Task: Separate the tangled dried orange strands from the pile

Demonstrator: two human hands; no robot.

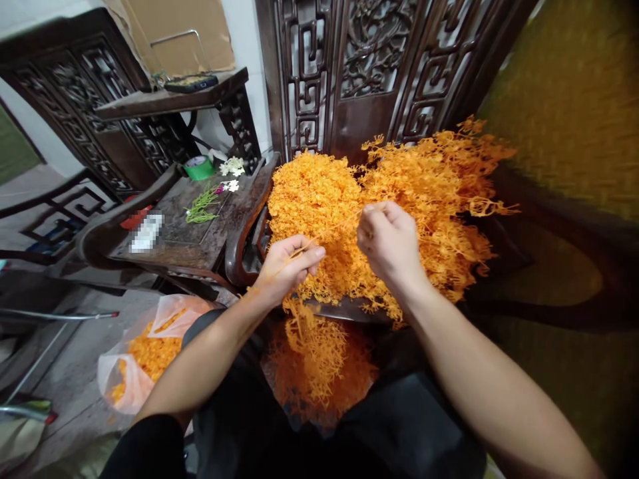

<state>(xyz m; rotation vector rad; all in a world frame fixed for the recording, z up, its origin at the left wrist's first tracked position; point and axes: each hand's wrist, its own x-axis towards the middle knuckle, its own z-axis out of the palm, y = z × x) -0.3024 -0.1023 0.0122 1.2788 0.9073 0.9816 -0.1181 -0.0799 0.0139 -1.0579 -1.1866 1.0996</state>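
Note:
My left hand (292, 266) is closed on a thin orange strand (339, 229), with thumb and fingers pinched together. The strand stretches up to my right hand (389, 239), whose fingertips pinch it too. Behind both hands, a big heap of orange branching sprigs (314, 193), apparently plastic, covers the seat of a dark wooden chair. A looser bunch of sprigs (429, 179) spreads on the right side of this heap. Below my left hand, a branching orange bunch (319, 352) hangs in front of the seat edge; whether my left hand holds it I cannot tell.
At the left, a dark carved chair (184, 213) bears a green tape roll (199, 168), green sprigs (204, 205) and white flowers (232, 166). A phone (191, 84) lies on the small wooden table. A pinkish plastic bag (132, 386) with orange pieces stands on the floor.

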